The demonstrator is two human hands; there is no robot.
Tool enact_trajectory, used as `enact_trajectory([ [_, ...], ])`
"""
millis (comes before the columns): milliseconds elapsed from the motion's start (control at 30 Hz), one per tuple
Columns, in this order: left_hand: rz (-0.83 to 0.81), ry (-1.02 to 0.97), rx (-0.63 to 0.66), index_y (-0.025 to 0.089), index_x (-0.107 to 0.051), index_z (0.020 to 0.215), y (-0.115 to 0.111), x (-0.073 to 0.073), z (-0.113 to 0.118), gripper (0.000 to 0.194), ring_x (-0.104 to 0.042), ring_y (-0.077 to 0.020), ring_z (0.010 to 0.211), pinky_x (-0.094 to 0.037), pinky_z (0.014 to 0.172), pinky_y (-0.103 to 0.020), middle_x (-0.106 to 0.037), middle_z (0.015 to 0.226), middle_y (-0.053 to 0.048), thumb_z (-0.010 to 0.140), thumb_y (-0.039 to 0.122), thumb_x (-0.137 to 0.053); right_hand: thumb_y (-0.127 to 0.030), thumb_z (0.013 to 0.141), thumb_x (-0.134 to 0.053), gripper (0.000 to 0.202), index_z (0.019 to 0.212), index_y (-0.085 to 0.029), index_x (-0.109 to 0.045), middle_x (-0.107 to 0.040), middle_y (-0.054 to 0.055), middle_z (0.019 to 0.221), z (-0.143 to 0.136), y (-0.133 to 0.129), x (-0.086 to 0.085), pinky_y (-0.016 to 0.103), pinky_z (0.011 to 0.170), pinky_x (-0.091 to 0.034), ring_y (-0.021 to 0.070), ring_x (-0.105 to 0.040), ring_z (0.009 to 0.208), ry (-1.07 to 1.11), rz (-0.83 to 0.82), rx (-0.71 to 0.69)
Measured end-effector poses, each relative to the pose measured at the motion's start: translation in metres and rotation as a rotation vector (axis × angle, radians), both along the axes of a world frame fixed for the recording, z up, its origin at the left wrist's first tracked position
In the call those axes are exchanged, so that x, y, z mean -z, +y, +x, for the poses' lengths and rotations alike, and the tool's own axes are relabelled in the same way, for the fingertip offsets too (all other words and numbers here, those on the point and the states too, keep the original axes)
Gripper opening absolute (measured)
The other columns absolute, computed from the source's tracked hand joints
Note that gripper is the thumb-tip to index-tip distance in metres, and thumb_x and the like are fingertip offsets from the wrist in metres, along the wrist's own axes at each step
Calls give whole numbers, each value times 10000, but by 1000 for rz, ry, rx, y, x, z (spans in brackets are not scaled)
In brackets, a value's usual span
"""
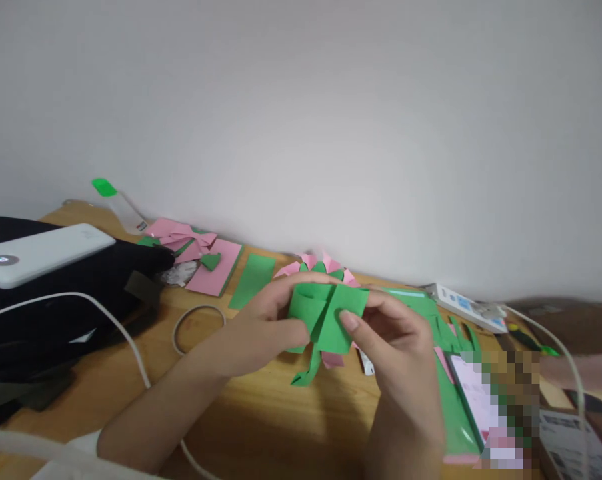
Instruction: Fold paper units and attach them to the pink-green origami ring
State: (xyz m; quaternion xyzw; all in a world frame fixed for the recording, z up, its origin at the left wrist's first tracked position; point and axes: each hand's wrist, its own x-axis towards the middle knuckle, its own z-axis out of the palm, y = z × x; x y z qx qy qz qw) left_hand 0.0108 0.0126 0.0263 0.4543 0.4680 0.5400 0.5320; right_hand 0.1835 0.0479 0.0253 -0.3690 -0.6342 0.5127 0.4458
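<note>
Between both hands, above the wooden table point(261, 407), is a piece of green paper point(345, 327) with folded or curled layers. My left hand point(265, 327) pinches its left part, the thumb in front and the fingers behind. On the right part, my right hand point(395, 333) presses its thumb against the front, fingers at the back. Just below the held paper a narrow green strip with a folded tip point(308, 373) shows; whether it is joined to the paper I cannot tell. Behind the hands lies a pink and green folded paper piece point(308, 263), partly hidden.
At left, a white power bank point(45, 253) rests on a black bag point(131, 280). A green-capped bottle point(123, 207), pink paper point(215, 267) and a green sheet point(253, 277) lie along the wall. A power strip point(465, 307), phone point(473, 393) and white cable point(573, 367) are at right.
</note>
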Motion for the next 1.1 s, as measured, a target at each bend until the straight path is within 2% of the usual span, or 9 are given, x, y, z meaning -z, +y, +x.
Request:
enact_trajectory([
  [100, 0, -57, 12, 263, -682, 981, 1, 0, 3, 418, -654, -226, 862, -549, 616, -272, -692, 981, -31, 588, 156, -590, -309, 793, -741, 94, 821, -238, -687, -632, -11, 686, -1, -1, 1, 239, 442, -437, 112, -555, 534, 25, -43, 4],
  [200, 85, 14, -61, 253, -636, 1011, 1, 0, 7, 351, -640, -184, 850, -556, 703, -263, -665, 950, -16, 672, 161, -629, -308, 801, -729, 96, 816, -228, -678, -628, -12, 686, -4, -2, 3, 242, 464, -457, 110, -543, 536, 14, -46, 12],
  [300, 78, 66, -95, 241, -631, 998, -1, -1, 8, 288, -636, -162, 762, -549, 636, -246, -658, 890, -9, 713, 225, -672, -312, 796, -733, 106, 816, -222, -681, -630, -3, 706, -5, -2, 4, 257, 524, -502, 128, -571, 602, 12, -59, 10],
  [500, 1, 27, -118, 215, -672, 915, -2, -8, 7, 266, -618, -152, 625, -509, 514, -223, -675, 725, 0, 656, 262, -710, -345, 781, -751, 115, 840, -257, -708, -576, -23, 627, -3, -1, 4, 209, 359, -390, 103, -490, 479, 138, -216, -83],
  [667, 8, 34, -118, 218, -674, 935, -2, -11, 7, 294, -610, -135, 593, -501, 492, -198, -677, 696, 12, 643, 218, -708, -369, 806, -728, 119, 779, -253, -723, -534, -42, 514, -4, -2, 3, 210, 353, -341, 78, -424, 389, 133, -188, -16],
  [867, 69, 90, -146, 207, -676, 879, -4, -13, 8, 177, -597, -92, 605, -494, 515, -151, -671, 732, 27, 704, 195, -696, -334, 804, -735, 174, 677, -222, -694, -549, -37, 517, -2, -4, 2, 197, 399, -392, 81, -469, 445, 61, -107, 5],
  [1100, 162, 101, -181, 212, -677, 827, -5, -13, 8, 147, -529, -46, 521, -410, 432, -105, -637, 655, 71, 712, 124, -700, -284, 822, -725, 63, 761, -267, -725, -556, -55, 532, -1, -5, 2, 171, 425, -395, 64, -466, 463, 70, -62, -4],
])
